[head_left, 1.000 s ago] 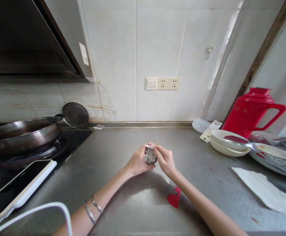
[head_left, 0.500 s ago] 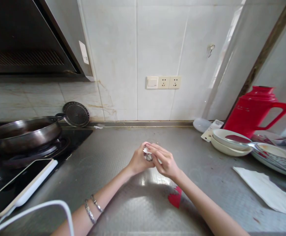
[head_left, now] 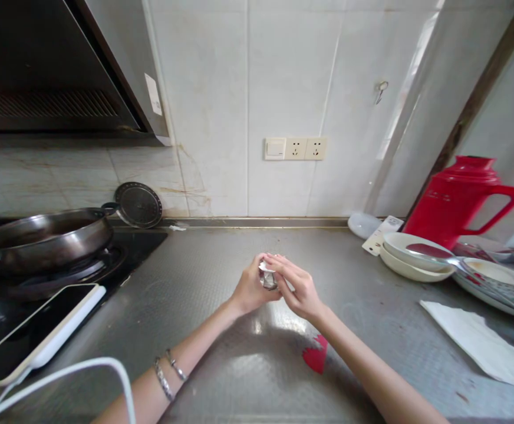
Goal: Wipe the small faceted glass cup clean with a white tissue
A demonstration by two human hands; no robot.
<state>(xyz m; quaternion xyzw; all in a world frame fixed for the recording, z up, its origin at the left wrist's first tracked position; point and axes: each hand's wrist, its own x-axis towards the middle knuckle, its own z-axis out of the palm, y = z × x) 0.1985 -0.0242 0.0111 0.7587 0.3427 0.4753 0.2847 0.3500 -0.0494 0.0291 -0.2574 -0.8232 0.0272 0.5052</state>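
Steel counter (head_left: 204,259) is the biggest item, running under and all around my grip. Tiled wall (head_left: 287,76) stands beyond it. Range hood (head_left: 40,70) is up and well left of the grip. Black cooktop (head_left: 139,247) is left, with a metal pan (head_left: 62,241) on it. Red thermos (head_left: 451,206) is far right, behind the dishes. Phone (head_left: 31,330) lies near-left of the grip, white cable (head_left: 98,362) curving toward me from its near end.

White napkin (head_left: 473,335) lies flat, right and nearer me. Stacked bowls (head_left: 407,268) sit right and a bit beyond. Dark round disc (head_left: 137,205) leans on the wall, left and beyond.

Left hand (head_left: 252,288): closed around the left side of a small silvery thing. Right hand (head_left: 299,288): fingers bent over its top and right side, touching it; can't tell if they pinch. Both hands are above the counter.

Switch and socket strip (head_left: 295,149) is on the wall, beyond and above the grip. Small clear dish (head_left: 363,224) is beyond-right, next to a pale card (head_left: 381,235). Red patch (head_left: 316,355) is on the counter, near side and slightly right, by my right forearm.

Silvery thing (head_left: 269,279): between both hands, mostly covered, white bit at its top. Can't make out what it is.
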